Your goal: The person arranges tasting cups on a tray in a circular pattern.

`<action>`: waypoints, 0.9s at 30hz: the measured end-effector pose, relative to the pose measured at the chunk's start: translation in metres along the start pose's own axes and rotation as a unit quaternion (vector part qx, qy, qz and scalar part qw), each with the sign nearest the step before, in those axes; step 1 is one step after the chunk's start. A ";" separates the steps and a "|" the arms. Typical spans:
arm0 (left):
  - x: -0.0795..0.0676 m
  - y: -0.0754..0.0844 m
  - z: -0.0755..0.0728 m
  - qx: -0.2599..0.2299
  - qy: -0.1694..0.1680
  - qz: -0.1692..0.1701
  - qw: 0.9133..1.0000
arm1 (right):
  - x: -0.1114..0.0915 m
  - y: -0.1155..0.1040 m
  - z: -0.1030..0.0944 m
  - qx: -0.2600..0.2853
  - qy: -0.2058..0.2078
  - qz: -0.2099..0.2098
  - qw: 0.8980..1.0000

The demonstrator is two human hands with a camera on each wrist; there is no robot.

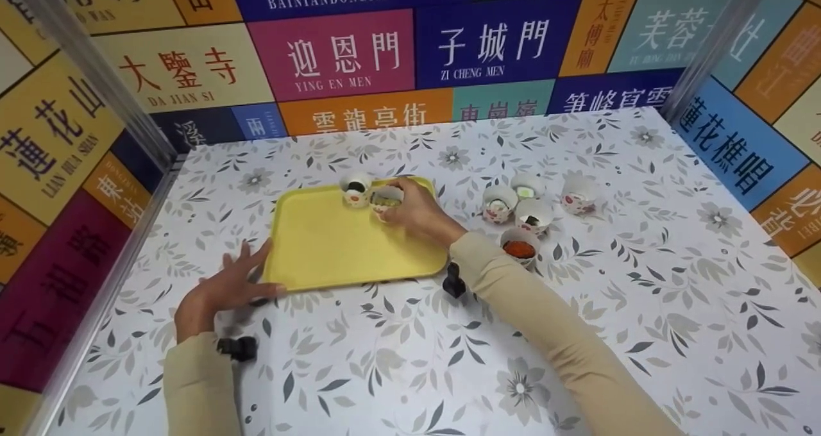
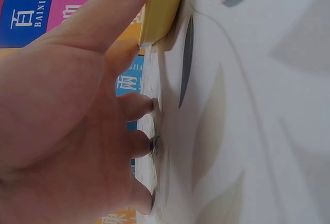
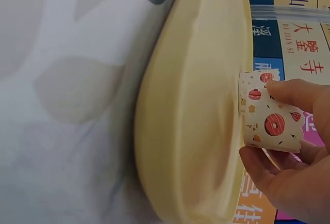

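A yellow tray (image 1: 327,243) lies on the patterned tabletop. My left hand (image 1: 234,282) is at its front left corner, fingers spread, with the thumb and index finger touching the rim; in the left wrist view the other fingertips (image 2: 142,144) reach down to the tabletop. With my right hand (image 1: 417,211) I grip a small paper cup (image 3: 268,115) printed with doughnuts, upright at the tray's back part. Yellowish-green contents show inside it in the head view. Just left of it stands another paper cup (image 1: 355,195) holding something dark.
Several more paper cups stand right of the tray: one with orange-red contents (image 1: 519,250), one with a dark piece (image 1: 533,219), and a separate cup (image 1: 578,195) farthest right. Upright panels with large lettering (image 1: 333,58) border the table at the back and sides.
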State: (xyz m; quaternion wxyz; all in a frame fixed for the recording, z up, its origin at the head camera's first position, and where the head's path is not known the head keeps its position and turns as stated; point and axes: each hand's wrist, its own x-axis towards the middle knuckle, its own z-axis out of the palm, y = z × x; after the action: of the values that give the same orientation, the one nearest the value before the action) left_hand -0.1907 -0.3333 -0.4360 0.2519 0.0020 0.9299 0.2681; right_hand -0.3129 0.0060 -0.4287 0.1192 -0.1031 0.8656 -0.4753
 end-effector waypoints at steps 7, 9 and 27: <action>0.000 0.003 0.000 0.002 0.003 0.005 1.000 | 0.006 0.001 0.001 -0.007 -0.001 0.009 1.000; 0.000 0.004 0.000 -0.002 0.003 0.006 1.000 | 0.007 0.001 0.001 -0.015 -0.001 0.007 1.000; -0.002 0.002 0.000 0.001 0.002 0.005 1.000 | 0.016 0.000 0.008 -0.012 -0.014 0.022 1.000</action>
State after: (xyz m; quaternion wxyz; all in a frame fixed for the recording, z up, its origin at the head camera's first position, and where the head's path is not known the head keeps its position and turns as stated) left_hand -0.1893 -0.3319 -0.4344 0.2491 0.0064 0.9304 0.2689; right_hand -0.3257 -0.0057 -0.4346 0.1407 -0.0923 0.8714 -0.4609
